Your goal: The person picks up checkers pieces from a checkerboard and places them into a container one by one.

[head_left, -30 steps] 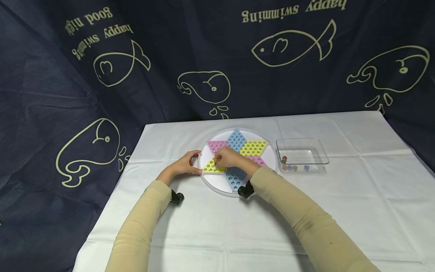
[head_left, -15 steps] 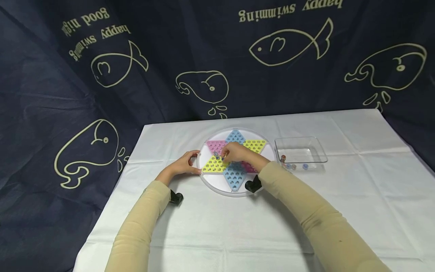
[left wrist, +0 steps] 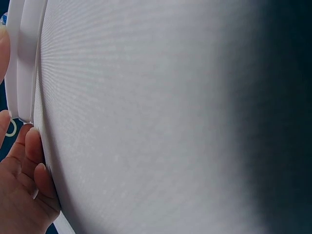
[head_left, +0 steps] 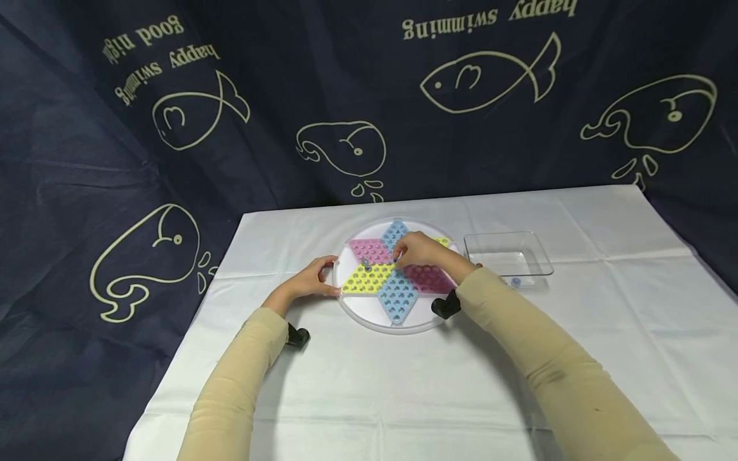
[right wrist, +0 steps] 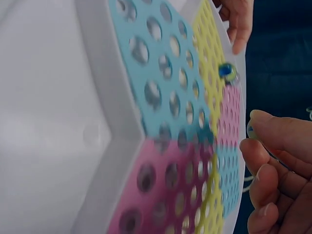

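A round Chinese checkers board (head_left: 423,327), white with a pink, yellow and blue star full of holes, lies on the table. My left hand (head_left: 305,282) holds its left rim, thumb and fingers set apart along the edge; the left wrist view shows the fingers (left wrist: 34,146) bent at the white rim. Over the star's middle, my right hand (head_left: 425,248) pinches a small marble (right wrist: 251,129) between thumb and forefinger, partly hidden by the fingertips. Two glass marbles (right wrist: 226,71) sit close together where the yellow and pink points meet.
Right of the board stands a clear rectangular box (head_left: 542,254). A blue marble (head_left: 516,282) shows at its front, and a reddish marble (head_left: 480,265) at its left; my right sleeve (head_left: 530,346) covers part of it. A dark patterned cloth (head_left: 346,64) hangs behind the white-covered table (head_left: 346,397).
My right hand has moved from the left yellow point rightward and away from me to the star's middle, uncovering the two marbles on the board. The left hand stays at the rim.
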A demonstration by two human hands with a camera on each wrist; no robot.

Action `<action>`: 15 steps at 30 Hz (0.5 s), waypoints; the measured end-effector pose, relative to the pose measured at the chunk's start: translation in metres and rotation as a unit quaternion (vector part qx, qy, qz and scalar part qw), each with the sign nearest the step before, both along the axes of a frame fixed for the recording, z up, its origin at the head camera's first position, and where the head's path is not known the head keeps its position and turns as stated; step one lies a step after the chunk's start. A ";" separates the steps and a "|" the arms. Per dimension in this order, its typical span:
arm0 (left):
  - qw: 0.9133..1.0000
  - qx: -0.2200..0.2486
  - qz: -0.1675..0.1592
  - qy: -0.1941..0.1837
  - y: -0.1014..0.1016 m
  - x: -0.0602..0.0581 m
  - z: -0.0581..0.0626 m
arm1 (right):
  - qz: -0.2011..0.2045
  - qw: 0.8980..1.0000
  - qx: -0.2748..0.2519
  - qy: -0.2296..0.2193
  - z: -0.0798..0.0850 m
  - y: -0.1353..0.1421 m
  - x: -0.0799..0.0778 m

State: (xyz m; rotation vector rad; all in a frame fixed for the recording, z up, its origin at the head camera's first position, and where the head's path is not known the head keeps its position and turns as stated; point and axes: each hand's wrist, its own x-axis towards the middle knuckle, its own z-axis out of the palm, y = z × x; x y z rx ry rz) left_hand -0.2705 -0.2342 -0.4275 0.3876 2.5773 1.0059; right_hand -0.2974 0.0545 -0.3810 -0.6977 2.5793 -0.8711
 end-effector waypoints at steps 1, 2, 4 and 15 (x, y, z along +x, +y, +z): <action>1.000 0.001 0.002 -0.001 0.000 0.001 0.001 | -0.004 1.000 -0.002 -0.006 0.000 0.003 0.000; 1.000 0.002 0.003 -0.002 0.000 0.001 0.001 | -0.008 1.000 -0.004 -0.014 0.001 0.006 0.000; 1.000 0.005 0.004 -0.004 0.001 0.002 0.001 | -0.015 0.999 -0.008 -0.028 0.003 0.013 0.000; 1.000 -0.004 0.005 -0.006 0.000 0.001 0.001 | -0.021 0.999 -0.024 -0.027 0.005 0.051 -0.006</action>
